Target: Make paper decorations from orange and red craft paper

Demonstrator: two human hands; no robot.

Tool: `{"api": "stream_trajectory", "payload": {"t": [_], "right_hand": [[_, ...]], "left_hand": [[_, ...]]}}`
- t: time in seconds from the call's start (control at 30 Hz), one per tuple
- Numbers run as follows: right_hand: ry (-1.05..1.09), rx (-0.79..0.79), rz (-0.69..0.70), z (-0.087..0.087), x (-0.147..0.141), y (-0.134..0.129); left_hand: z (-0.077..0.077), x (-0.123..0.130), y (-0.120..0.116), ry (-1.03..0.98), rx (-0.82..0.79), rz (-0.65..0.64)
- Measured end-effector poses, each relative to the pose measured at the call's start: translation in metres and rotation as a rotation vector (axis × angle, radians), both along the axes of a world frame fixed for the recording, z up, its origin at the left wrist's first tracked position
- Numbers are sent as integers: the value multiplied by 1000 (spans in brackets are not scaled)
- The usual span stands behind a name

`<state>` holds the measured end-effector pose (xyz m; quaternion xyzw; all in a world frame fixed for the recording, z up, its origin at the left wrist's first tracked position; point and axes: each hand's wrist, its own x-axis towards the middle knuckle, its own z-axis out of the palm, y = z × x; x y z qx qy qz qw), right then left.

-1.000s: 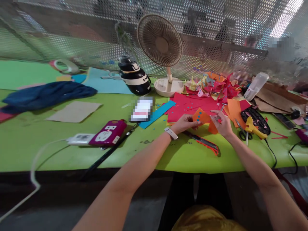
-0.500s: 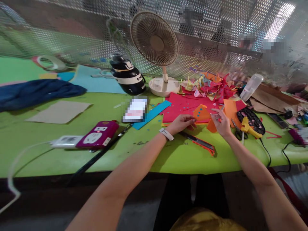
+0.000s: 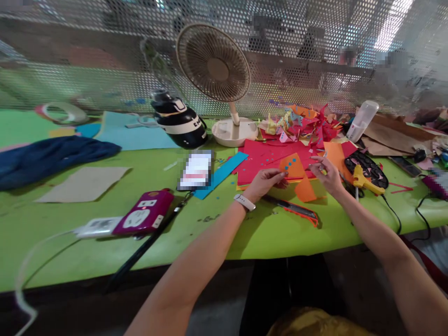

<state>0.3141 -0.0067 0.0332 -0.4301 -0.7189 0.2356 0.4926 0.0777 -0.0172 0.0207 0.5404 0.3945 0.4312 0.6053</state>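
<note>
My left hand (image 3: 268,182), with a pale watch on its wrist, pinches the edge of a piece of orange paper (image 3: 297,164) that carries a row of small blue dots. A lower orange flap (image 3: 308,190) hangs beside it over the green table. Just right of the paper, my right hand (image 3: 327,175) is raised with thumb and fingers drawn together; a thin pale tip shows above them, too small to name. Behind both lie stacked red sheets (image 3: 259,158) dotted with blue bits. A utility knife (image 3: 297,210) with an orange edge rests below my hands.
A yellow glue gun (image 3: 366,181) and a black tray (image 3: 367,170) are at the right. Folded paper shapes (image 3: 308,123) pile up behind the red sheets. A fan (image 3: 217,70), a black bottle (image 3: 180,121), a phone (image 3: 196,170) and a purple power strip (image 3: 143,212) stand leftward.
The orange paper has tilted in my left hand, and its dot row now slants. My right hand stays close by, its fingers slightly shifted. The whole view has turned a little.
</note>
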Motion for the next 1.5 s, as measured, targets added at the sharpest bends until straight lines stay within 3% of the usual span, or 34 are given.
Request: {"api": "stream_trajectory", "payload": {"t": [0.17,0.27,0.53,0.67,0.87,1.03,1.17,1.3,1.4,1.5], "right_hand": [[16,-59,127,3,3,-4],[-18,-61,151,-2,1,-3],[10,-35,85,-8,-5,4],[8,-43,152,-3,-10,-1],[-41,-18,202,0,-18,-8],[13,-15,91,11,-8,3],[-258,-198,210,13,6,15],[-639,-258,346,7,10,11],[-798,-266,323,7,13,-2],[-906,-236,230,19,32,-20]], "left_hand": [[-2,-4,5,-140,-20,209],[-2,-3,5,-225,-30,270],[2,4,0,-211,3,228],[-4,9,-3,-55,66,103],[-10,14,-6,-13,16,31],[0,10,2,-125,41,196],[6,5,13,-236,23,349],[6,-3,17,-313,8,387],[-1,-10,12,-357,29,396],[-11,-16,4,-378,54,443]]}}
